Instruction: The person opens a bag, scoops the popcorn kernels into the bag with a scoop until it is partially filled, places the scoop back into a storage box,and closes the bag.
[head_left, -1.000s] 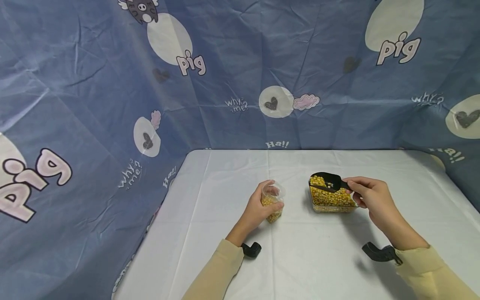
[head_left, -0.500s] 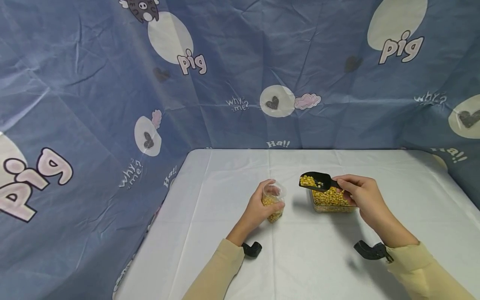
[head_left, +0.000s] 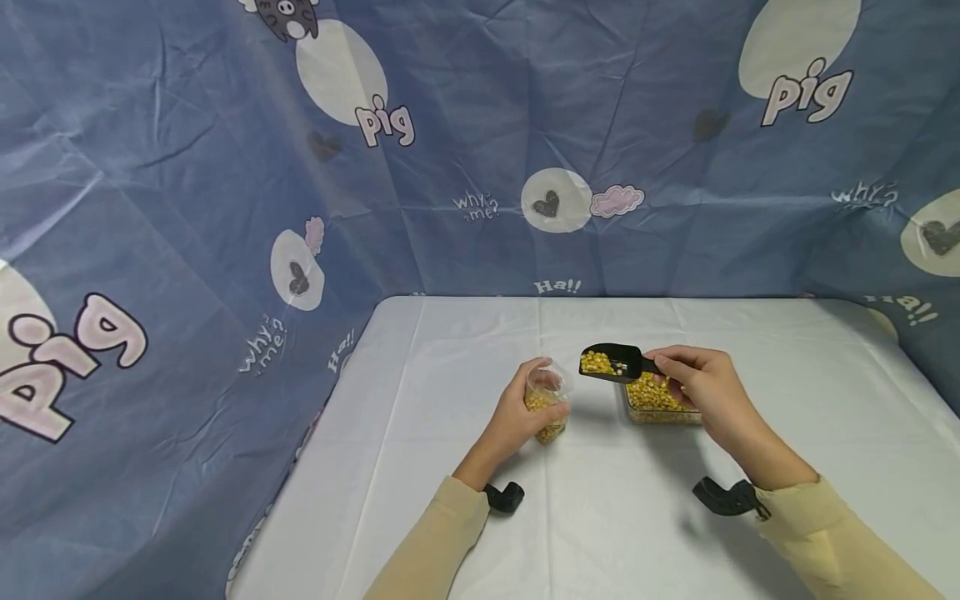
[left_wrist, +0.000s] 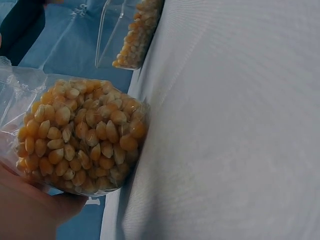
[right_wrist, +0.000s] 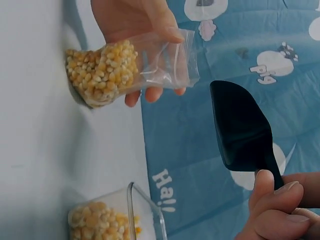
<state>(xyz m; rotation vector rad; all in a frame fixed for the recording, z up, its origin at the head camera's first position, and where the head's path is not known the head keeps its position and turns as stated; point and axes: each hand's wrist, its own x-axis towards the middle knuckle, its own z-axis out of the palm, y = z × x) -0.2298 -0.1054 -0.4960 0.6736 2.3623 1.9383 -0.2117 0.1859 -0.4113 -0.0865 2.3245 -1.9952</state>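
My left hand point(head_left: 522, 410) grips a clear plastic bag point(head_left: 546, 427) part filled with yellow corn kernels point(left_wrist: 82, 137). The bag's mouth is open at the top, and its bottom rests on the white table in the right wrist view. Up in the air to its right, my right hand point(head_left: 708, 392) pinches the handle of a black scoop point(head_left: 632, 364). Corn kernels lie in the scoop's front end, which points left toward the bag. Below the scoop stands a clear rectangular container point(head_left: 663, 417) of corn kernels, partly hidden by the right hand.
A white cloth point(head_left: 465, 342) covers the table. Behind it and at the left hangs a blue printed curtain point(head_left: 450, 258). Black wrist mounts point(head_left: 723, 497) stick out by both sleeves.
My right hand has carried the loaded scoop left, from over the container to near the bag. The left hand and the bag have stayed in place.
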